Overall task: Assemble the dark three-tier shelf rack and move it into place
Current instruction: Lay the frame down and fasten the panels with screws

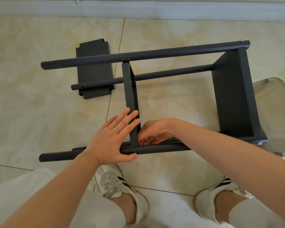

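Observation:
The dark rack (155, 54) lies on its side on the tiled floor, its round poles running left to right. One shelf panel (232, 96) is fixed at the right end. A second, middle shelf (128, 89) stands on edge between the poles. My left hand (112, 139) lies flat with straight fingers against the middle shelf, its thumb under the near pole (155, 148) by a silver screw head (135, 153). My right hand (152, 131) reaches inside the corner where shelf meets near pole, fingers curled; what they hold is hidden. A third loose shelf (94, 71) lies flat on the floor behind the poles.
A clear plastic stool or chair (273, 102) stands at the right, against the rack's end. My two feet in white sneakers (120, 188) are just in front of the near pole. A pale baseboard (138, 7) runs along the far wall.

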A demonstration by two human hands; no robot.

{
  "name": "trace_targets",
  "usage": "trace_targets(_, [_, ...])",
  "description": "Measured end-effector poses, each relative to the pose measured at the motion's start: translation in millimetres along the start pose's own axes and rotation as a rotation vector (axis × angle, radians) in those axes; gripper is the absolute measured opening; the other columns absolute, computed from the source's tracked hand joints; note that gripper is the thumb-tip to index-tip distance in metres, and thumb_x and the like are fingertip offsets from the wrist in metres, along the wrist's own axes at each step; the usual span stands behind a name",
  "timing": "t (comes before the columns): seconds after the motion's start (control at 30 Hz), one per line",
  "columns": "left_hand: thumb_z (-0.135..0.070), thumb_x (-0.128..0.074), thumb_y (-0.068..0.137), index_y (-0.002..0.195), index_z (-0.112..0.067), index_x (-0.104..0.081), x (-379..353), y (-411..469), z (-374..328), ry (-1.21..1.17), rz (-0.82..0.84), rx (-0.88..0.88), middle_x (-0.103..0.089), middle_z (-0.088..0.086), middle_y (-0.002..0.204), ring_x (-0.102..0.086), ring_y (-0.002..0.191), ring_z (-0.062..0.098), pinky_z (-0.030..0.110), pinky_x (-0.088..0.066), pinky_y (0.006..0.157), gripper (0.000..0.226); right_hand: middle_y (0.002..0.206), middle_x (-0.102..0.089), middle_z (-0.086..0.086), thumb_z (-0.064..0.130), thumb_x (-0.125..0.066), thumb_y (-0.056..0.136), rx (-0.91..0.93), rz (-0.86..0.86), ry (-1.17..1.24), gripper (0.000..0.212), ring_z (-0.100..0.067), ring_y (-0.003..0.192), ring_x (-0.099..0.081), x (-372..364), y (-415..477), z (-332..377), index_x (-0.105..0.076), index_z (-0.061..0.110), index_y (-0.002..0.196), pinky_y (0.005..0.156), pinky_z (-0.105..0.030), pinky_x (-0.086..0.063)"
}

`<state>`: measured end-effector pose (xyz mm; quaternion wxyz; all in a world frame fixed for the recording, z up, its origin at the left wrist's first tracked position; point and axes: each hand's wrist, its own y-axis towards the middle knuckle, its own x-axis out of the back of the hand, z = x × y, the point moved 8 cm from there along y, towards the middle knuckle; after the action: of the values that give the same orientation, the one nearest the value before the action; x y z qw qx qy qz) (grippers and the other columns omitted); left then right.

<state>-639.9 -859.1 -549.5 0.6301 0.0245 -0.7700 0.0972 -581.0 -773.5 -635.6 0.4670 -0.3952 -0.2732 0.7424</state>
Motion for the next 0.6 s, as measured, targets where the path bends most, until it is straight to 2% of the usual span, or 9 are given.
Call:
trace_targets(0.07, [-0.080,-0.044,0.083,0.160,-0.022,-0.017,0.2,-0.4,-0.3,0.000,0.003,0.002,-0.007,0.000,0.170,-0.001,0.157,0.022,0.041,-0.013,0.123,0.100,0.095,-0.075,-0.005,0.018,-0.066,0.093,0.007,-0.001,0.007,0.016,-0.019,0.092,-0.070,-2.0,1.1,0.7,-0.071,0.009,0.105,0.090,-0.032,-0.055])
trace_targets(0.27, [-0.080,-0.044,0.083,0.161,-0.023,-0.015,-1.2,-0.1,0.7,0.000,0.007,0.007,-0.006,-0.001,0.170,-0.001,0.157,0.022,0.040,-0.012,0.123,0.100,0.086,-0.073,0.000,0.017,-0.068,0.091,-0.014,0.009,-0.011,0.008,-0.016,0.087,-0.066,6.1,-4.4,1.9,-0.074,0.012,0.095,0.081,-0.027,-0.052])
trace_targets(0.37, [-0.081,-0.043,0.083,0.161,-0.023,-0.015,-1.5,0.4,0.7,-0.001,-0.001,0.004,-0.006,-0.001,0.170,-0.001,0.157,0.022,0.040,-0.012,0.123,0.100,0.087,-0.074,-0.001,0.018,-0.068,0.091,-0.020,0.002,-0.017,0.011,-0.017,0.087,-0.067,3.5,-2.6,0.1,-0.073,0.012,0.098,0.082,-0.028,-0.053])
trace_targets(0.47, [-0.081,-0.045,0.083,0.161,-0.023,-0.015,-2.0,-0.1,1.1,-0.004,-0.005,-0.002,-0.005,-0.002,0.170,-0.001,0.157,0.023,0.040,-0.011,0.123,0.101,0.096,-0.074,-0.006,0.017,-0.066,0.093,-0.006,0.008,0.004,0.016,-0.019,0.090,-0.069,-1.7,1.3,0.7,-0.071,0.009,0.106,0.089,-0.032,-0.055])
trace_targets(0.6, [-0.081,-0.045,0.083,0.161,-0.024,-0.014,-3.4,0.2,1.8,-0.001,-0.008,-0.003,-0.004,-0.002,0.170,-0.001,0.157,0.023,0.039,-0.010,0.124,0.102,0.091,-0.072,-0.004,0.016,-0.068,0.091,0.004,0.008,-0.001,0.015,-0.017,0.087,-0.066,2.8,-1.0,2.5,-0.072,0.009,0.103,0.083,-0.028,-0.054])
